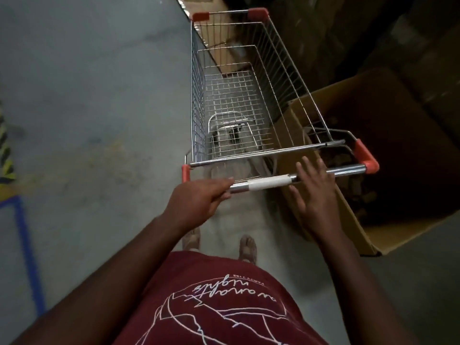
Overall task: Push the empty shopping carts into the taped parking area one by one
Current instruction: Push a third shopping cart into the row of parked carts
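An empty wire shopping cart [239, 100] with red corner caps stands straight ahead of me on the grey concrete floor. Its chrome handle bar [266, 183] has a white sleeve in the middle. My left hand [199, 200] grips the left part of the bar, fingers curled round it. My right hand [315, 190] lies over the right part of the bar with straight, spread fingers that do not wrap it. The basket holds nothing.
A large open cardboard box [373, 235] sits close on the cart's right. More cartons [224, 56] line the dark area ahead and to the right. Blue tape [27, 247] and a yellow-black striped strip [5, 150] mark the floor at far left.
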